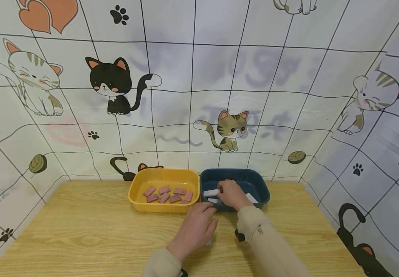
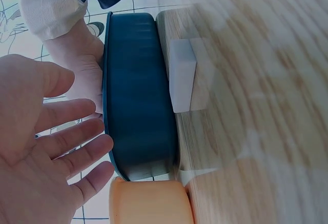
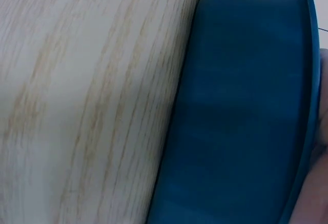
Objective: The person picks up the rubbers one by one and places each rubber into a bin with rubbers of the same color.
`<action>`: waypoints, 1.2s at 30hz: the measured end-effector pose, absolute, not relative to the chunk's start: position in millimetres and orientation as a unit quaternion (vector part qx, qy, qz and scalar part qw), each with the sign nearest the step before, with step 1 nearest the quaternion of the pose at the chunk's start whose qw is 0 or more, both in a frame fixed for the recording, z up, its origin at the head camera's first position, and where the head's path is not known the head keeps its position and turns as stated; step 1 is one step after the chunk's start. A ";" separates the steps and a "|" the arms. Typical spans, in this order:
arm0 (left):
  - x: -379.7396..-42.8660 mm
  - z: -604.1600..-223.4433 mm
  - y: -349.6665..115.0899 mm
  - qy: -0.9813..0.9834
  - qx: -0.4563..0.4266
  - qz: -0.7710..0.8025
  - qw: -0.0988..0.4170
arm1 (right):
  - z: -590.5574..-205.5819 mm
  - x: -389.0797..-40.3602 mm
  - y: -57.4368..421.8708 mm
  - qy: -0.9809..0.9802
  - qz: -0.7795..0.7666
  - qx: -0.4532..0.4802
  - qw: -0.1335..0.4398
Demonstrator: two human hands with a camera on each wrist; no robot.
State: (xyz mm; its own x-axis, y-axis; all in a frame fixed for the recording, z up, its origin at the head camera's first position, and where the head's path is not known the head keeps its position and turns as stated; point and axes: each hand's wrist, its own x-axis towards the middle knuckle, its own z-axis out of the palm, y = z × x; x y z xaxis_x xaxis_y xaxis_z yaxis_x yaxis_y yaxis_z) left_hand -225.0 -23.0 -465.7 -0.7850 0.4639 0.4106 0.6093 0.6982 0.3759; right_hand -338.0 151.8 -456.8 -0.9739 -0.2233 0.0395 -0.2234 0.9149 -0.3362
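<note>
Reaching into the dark blue bin [image 1: 263, 190], my right hand [image 1: 232, 194] pinches the right end of a white block [image 1: 210, 193]. Beside that block lie another white block [image 1: 214, 200] and, to the right of my wrist, one more [image 1: 251, 197]. My left hand [image 1: 193, 230] hovers before the bins with loosely spread fingers and holds nothing. Under it, a white block [image 2: 180, 75] stands on the table in front of the blue bin, mostly hidden by the hand in the head view. In the right wrist view, only a bit of the right hand [image 3: 312, 193] shows past the bin's rim.
A yellow bin [image 1: 135, 202] touches the blue bin's left side and holds several pink blocks [image 1: 164, 197]. Both stand at the back of the wooden table [image 1: 82, 231], against a cat-patterned cloth wall [image 1: 172, 107] that also rises at both sides.
</note>
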 end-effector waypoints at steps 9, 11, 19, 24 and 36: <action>-223.6 -464.9 -22.7 -0.906 -0.298 -0.258 0.153 | -462.0 -338.2 152.2 -0.975 0.184 0.124 0.018; -223.4 -465.0 -22.3 -0.905 -0.299 -0.259 0.155 | -462.6 -337.6 152.4 -0.975 0.185 0.124 0.019; -223.3 -468.5 -22.1 -0.904 -0.301 -0.256 0.163 | -462.1 -336.4 150.6 -0.975 0.191 0.117 0.017; -223.9 -469.6 -23.0 -0.904 -0.302 -0.252 0.169 | -463.4 -337.8 148.9 -0.975 0.192 0.108 0.009; -222.3 -466.4 -26.0 -0.907 -0.294 -0.258 0.158 | -464.3 -335.7 151.6 -0.971 0.205 0.118 0.032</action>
